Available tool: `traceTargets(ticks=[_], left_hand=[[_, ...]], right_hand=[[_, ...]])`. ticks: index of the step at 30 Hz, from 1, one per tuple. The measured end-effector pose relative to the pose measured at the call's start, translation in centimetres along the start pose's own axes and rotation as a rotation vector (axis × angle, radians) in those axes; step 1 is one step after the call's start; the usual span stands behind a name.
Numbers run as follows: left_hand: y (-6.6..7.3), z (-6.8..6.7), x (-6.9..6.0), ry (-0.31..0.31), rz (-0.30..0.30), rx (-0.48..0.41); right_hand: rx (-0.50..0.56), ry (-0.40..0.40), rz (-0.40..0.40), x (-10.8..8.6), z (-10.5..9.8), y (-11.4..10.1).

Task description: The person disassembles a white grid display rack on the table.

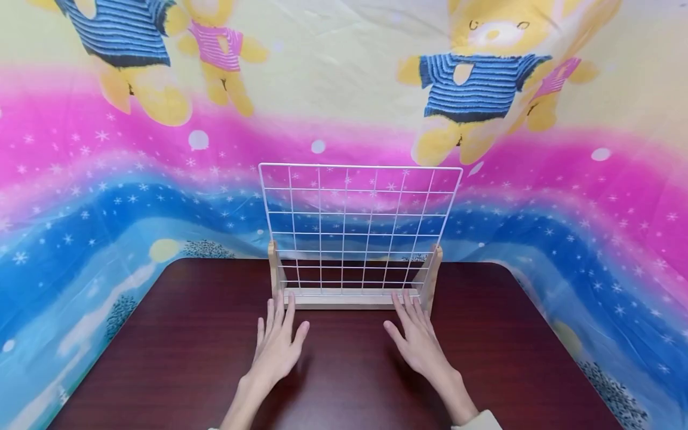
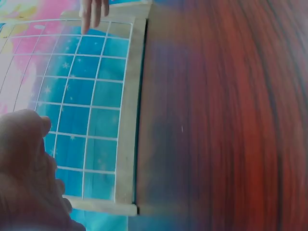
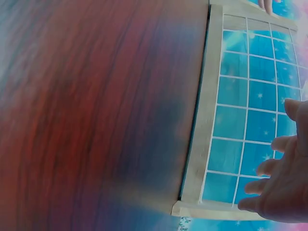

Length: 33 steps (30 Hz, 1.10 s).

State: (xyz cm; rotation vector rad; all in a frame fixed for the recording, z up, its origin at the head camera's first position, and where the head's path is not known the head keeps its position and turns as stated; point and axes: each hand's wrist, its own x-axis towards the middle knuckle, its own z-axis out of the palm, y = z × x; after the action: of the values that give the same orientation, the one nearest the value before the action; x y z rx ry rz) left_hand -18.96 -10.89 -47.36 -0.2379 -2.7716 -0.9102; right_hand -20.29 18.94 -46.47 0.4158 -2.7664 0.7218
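A white wire grid panel stands upright at the far part of the table, in a pale wooden stand with a base bar. Wooden side pieces hold it at the left and right. My left hand hovers before the stand's left end, fingers spread and straight toward the bar. Opposite it, my right hand reaches toward the right end with its fingers extended. Both hands hold nothing; whether the fingertips touch the stand cannot be told. The wrist views show the left hand and right hand in front of the grid.
The dark red-brown wooden table has rounded far corners. Behind and around it hangs a colourful cloth printed with bears and snowflakes, close to the table's back and side edges.
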Motion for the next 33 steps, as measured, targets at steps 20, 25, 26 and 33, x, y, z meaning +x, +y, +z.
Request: traceTargets(ticks=[20, 25, 26, 33], left_hand=[[-4.1, -1.0, 3.9, 0.202, 0.046, -0.297], [-4.6, -1.5, 5.2, 0.256, 0.087, -0.456], [-4.8, -1.5, 5.5, 0.261, 0.095, -0.484], [-4.7, -2.6, 7.2, 0.29, 0.102, -0.675]], right_hand=[[0.109, 0.043, -0.039, -0.7, -0.9, 2.1], [0.144, 0.072, -0.058, -0.4, -1.3, 2.3], [0.15, 0.075, -0.06, -0.3, -1.3, 2.3], [0.219, 0.107, -0.096, 0.2, -1.1, 2.4]])
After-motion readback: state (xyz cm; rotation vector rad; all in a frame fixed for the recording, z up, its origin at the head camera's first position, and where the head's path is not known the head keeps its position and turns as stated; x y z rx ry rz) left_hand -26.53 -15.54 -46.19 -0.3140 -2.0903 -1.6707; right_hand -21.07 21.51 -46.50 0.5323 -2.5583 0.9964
